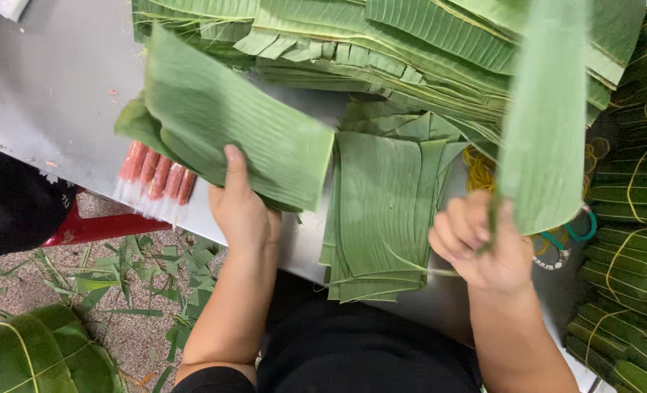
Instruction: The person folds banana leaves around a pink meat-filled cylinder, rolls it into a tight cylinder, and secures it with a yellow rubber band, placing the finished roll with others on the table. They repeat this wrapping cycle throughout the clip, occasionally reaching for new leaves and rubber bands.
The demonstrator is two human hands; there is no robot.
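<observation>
left hand (242, 211): thumb up, fingers clamped | right hand (480, 244): raised, fingers curled in pinch

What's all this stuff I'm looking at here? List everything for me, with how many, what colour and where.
Metal table: one, grey, across the middle.
Leaf piece: one, green, held up at centre left.
Leaf strip: one, green, held up at right.
Cut leaf stack: one pile, green, on the table between the hands.
Long leaf pile: one heap, green, top of the table.
Sausage pack: one, pink-red, table's near edge, under the held leaf.
Tied bundles: many, green with yellow ties, right edge.
Scissors: one pair, green handles, beside the right hand.
Leaf scraps: many, green, on the floor.
Left hand: grips the leaf piece.
Right hand: pinches the leaf strip.
</observation>
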